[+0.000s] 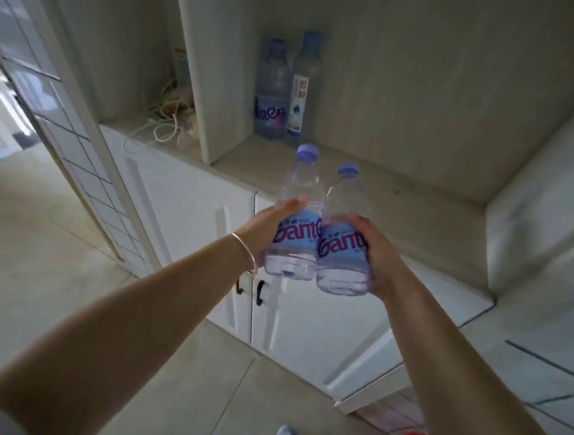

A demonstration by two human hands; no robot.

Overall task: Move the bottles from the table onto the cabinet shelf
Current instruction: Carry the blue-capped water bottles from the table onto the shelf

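- left hand (pixel 270 231): fingers curled round the labelled waist of a clear water bottle (pixel 297 218); bottle upright, purple cap on, held in the air in front of the cabinet shelf (pixel 400 205); a thin bangle (pixel 247 250) sits on the wrist
- right hand (pixel 377 252): wrapped round a second, matching water bottle (pixel 344 235) at its blue label; this one also upright and capped, its side touching the first bottle
- both held bottles are above the shelf's front edge, not resting on it
- at the back left corner of the shelf: two bottles standing upright side by side; a purple-capped bottle (pixel 271 92) with a blue label, and just right of it a slimmer bottle with a white label (pixel 302 88); the pair appear to touch
- left compartment beyond the divider: a tangle of cords (pixel 168 115); detail too blurred to tell more
- below the shelf: white cabinet doors (pixel 190 206) with dark handles (pixel 260 292); pale tiled floor (pixel 36 249)
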